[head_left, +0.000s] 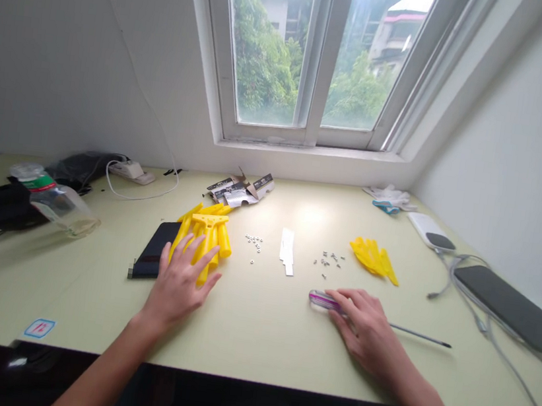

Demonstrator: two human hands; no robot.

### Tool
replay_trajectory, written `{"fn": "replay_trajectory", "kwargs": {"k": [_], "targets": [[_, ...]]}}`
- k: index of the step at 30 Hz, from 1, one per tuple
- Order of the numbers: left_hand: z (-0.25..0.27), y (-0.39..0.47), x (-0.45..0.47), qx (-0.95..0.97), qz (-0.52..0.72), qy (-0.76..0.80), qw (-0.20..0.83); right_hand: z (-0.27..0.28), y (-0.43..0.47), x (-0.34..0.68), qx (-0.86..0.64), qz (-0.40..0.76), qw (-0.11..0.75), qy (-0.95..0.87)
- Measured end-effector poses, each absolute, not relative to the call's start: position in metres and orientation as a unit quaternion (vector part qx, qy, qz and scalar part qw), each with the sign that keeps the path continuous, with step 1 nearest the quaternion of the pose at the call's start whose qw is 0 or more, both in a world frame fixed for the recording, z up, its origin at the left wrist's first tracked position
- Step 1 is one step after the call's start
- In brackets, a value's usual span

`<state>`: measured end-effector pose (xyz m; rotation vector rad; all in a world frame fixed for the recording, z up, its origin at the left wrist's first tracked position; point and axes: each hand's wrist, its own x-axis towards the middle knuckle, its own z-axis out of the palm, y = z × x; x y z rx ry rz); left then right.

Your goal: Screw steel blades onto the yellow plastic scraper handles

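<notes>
My left hand (184,278) has its fingers spread over a pile of yellow plastic T-shaped handles (209,221), the fingertips reaching the nearest ones. Beneath the pile's left side lies a black phone-like slab (155,251). On the right, my right hand (360,321) is curled over a screwdriver (322,299) with a clear and purple handle. Its long dark shaft points right along the tabletop. Between the hands are small white nuts or rings (254,239), thin white flat strips (287,250) and several small screws (327,260). Flat yellow pieces (373,259) lie beyond my right hand.
Torn packaging (241,189) sits near the wall, left of white gloves (391,197). A tilted plastic bottle (63,206) and a power strip (131,170) stand left. Along the right are a white device (431,232), a grey phone-like slab (511,308) and cables (480,317).
</notes>
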<state>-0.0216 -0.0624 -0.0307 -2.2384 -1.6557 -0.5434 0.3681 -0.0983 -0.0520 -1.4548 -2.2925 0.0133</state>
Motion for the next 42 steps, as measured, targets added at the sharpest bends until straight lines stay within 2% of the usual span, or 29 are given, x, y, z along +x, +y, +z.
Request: {"fn": "replay_trajectory", "kwargs": {"k": [5, 17, 21, 27, 30, 34, 42], "targets": [[-0.039, -0.045, -0.026, -0.772, -0.139, -0.612, 0.1, -0.052, -0.091, 0.372, -0.507, 0.007, 0.21, -0.836], [-0.047, -0.035, -0.018, -0.761, -0.147, -0.627, 0.078, -0.061, -0.091, 0.378, -0.556, -0.032, 0.207, -0.805], [-0.037, -0.04, -0.012, -0.766, -0.19, -0.61, 0.062, -0.065, -0.092, 0.381, -0.562, -0.046, 0.215, -0.797], [-0.023, -0.033, -0.062, -0.68, -0.312, -0.651, 0.126, -0.069, -0.091, 0.385, -0.547, -0.063, 0.238, -0.8], [-0.029, -0.025, -0.104, -0.62, -0.336, -0.706, 0.074, -0.072, -0.089, 0.388, -0.544, -0.067, 0.253, -0.797], [-0.042, -0.029, -0.134, -0.626, -0.282, -0.725, -0.049, -0.075, -0.086, 0.391, -0.548, -0.072, 0.265, -0.79], [-0.053, -0.053, -0.134, -0.656, -0.317, -0.674, -0.125, -0.083, -0.081, 0.401, -0.531, -0.076, 0.277, -0.797]]}}
